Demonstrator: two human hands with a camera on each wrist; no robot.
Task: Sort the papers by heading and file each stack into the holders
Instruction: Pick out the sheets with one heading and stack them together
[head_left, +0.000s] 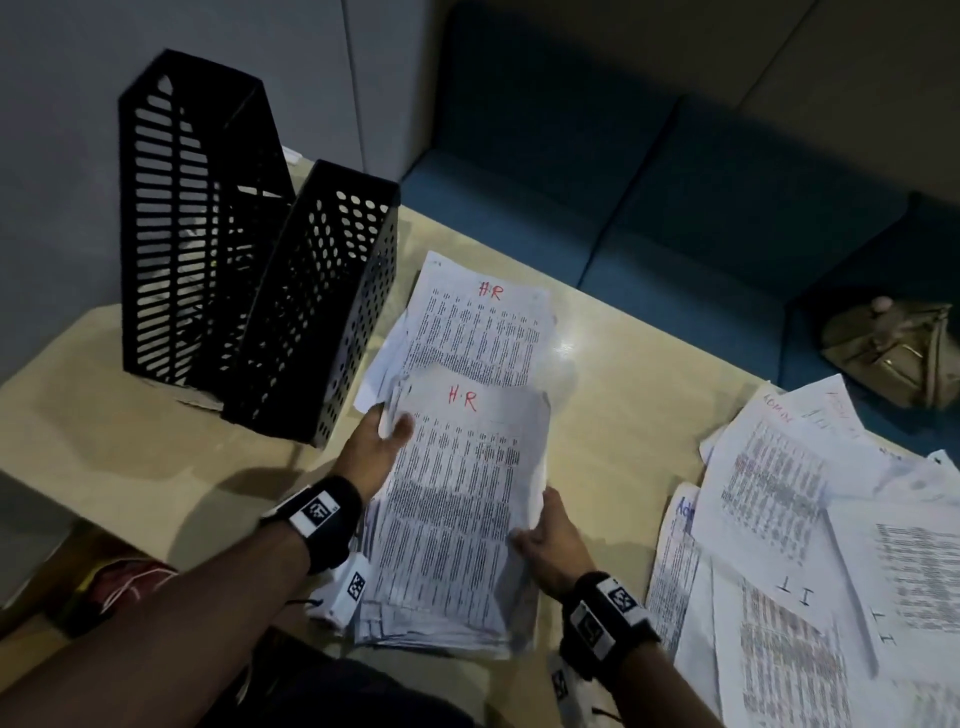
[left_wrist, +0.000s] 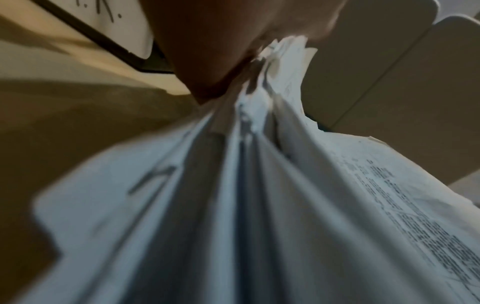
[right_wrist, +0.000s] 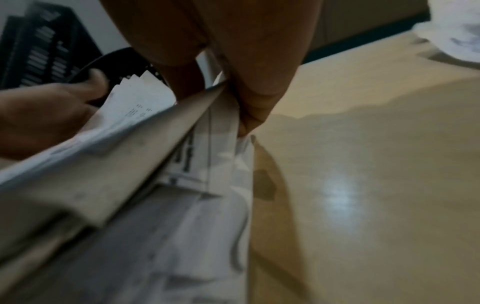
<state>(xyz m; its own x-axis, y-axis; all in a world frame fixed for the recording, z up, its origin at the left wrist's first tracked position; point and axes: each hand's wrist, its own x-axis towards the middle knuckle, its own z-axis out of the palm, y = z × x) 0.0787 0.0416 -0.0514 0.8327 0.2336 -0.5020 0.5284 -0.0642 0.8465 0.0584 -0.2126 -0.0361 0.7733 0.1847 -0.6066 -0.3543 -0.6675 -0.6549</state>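
A thick stack of printed sheets headed "H.R" in red (head_left: 462, 499) is lifted a little off the beige table (head_left: 623, 395). My left hand (head_left: 382, 431) grips its top left corner, thumb on the top sheet. My right hand (head_left: 540, 535) pinches the stack's right edge lower down. In the left wrist view the sheets (left_wrist: 254, 205) fan out below my fingers. In the right wrist view my fingers (right_wrist: 246, 86) clamp the paper edge (right_wrist: 161, 148). More HR sheets (head_left: 483, 322) lie just behind. Two black perforated holders (head_left: 311, 306), (head_left: 192, 218) stand at the left.
Loose sheets headed "IT" (head_left: 795, 597) and "Admin" (head_left: 779, 447) spread over the table's right side. A blue sofa (head_left: 649, 197) runs behind the table, with a tan bag (head_left: 893, 348) on it. The table's left edge drops near the holders.
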